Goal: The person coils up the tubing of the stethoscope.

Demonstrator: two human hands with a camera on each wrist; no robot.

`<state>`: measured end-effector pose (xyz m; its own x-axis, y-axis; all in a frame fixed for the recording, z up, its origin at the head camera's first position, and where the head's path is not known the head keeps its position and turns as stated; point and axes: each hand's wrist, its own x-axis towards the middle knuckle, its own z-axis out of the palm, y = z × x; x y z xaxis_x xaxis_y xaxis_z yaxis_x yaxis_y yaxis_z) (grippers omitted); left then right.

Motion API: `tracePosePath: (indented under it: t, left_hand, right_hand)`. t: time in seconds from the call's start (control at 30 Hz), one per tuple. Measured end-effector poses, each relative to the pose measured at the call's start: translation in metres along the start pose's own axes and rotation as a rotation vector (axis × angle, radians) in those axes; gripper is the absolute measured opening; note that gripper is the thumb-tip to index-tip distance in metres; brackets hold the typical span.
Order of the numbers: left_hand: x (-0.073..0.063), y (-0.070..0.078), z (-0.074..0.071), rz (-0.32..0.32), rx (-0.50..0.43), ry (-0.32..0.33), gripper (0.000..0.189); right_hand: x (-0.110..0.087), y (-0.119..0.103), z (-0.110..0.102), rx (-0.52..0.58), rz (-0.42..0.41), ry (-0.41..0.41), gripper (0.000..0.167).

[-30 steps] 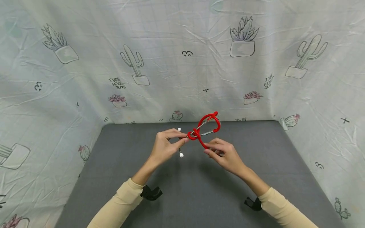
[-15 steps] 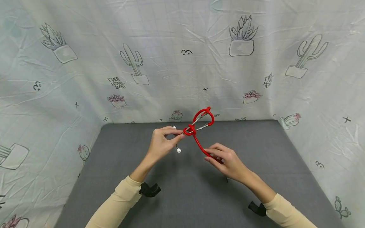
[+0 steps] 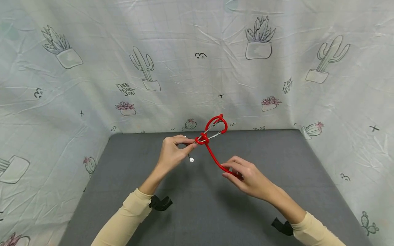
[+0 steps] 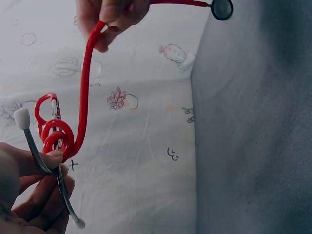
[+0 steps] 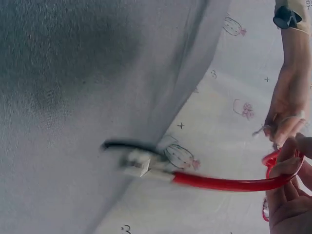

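A red stethoscope is held up over the table between both hands. My left hand pinches its metal ear tubes close to the white ear tips. Just past those fingertips the red tubing is wound into a knot-like coil, with a larger loop sticking out beyond it. Lower and to the right, my right hand grips the free length of tubing between thumb and fingers. From that hand the tube runs on to the chestpiece, which hangs free and looks blurred in the right wrist view.
Beneath the hands lies a grey table surface. A pale cloth with cactus drawings hangs behind it and along both sides. Black straps show at both wrists.
My right hand has moved down and right along the tubing, so more red tube shows between the hands. My left hand has shifted slightly left and up with the coil.
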<state>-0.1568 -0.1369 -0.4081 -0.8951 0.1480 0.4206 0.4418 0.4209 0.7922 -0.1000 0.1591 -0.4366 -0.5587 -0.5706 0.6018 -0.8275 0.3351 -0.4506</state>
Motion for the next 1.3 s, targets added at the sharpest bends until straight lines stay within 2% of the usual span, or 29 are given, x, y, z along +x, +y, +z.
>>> tracePosePath:
  t: [0.1,0.23,0.37,0.47,0.6,0.67,0.77,0.9,1.0,1.17,1.3]
  left_hand:
    - [0.001,-0.001,-0.001,-0.003,0.013,-0.001,0.008]
    - [0.000,-0.002,0.000,-0.006,0.027,-0.022,0.007]
    - [-0.002,-0.005,0.001,-0.022,0.044,-0.048,0.006]
    - [-0.003,-0.008,0.002,-0.038,0.051,-0.068,0.006]
    - [-0.005,-0.011,0.004,-0.051,0.045,-0.126,0.008]
    - [-0.006,-0.012,0.005,-0.050,0.044,-0.157,0.008]
    - [-0.007,-0.011,0.007,-0.040,0.053,-0.199,0.008]
    - [-0.008,-0.009,0.010,-0.007,0.062,-0.254,0.007]
    - [-0.009,-0.007,0.014,0.008,0.063,-0.306,0.006]
    - [-0.010,-0.002,0.018,0.021,0.085,-0.391,0.008]
    - [-0.012,0.004,0.021,0.060,0.093,-0.451,0.011]
  right_hand:
    - [0.001,-0.005,-0.006,-0.022,0.035,-0.041,0.029]
    - [0.005,-0.012,-0.018,-0.096,0.026,-0.087,0.022]
    - [0.011,-0.018,-0.032,-0.215,-0.043,-0.123,0.033]
    - [0.017,-0.022,-0.041,-0.285,-0.100,-0.138,0.033]
    - [0.026,-0.026,-0.051,-0.337,-0.137,-0.151,0.029]
    - [0.030,-0.026,-0.055,-0.348,-0.156,-0.149,0.026]
    - [0.037,-0.027,-0.060,-0.380,-0.185,-0.144,0.007]
    - [0.045,-0.027,-0.064,-0.437,-0.231,-0.135,0.042]
    - [0.050,-0.028,-0.066,-0.450,-0.270,-0.132,0.046]
    - [0.060,-0.027,-0.069,-0.437,-0.320,-0.132,0.036]
    - [0.067,-0.022,-0.074,-0.403,-0.319,-0.145,0.008]
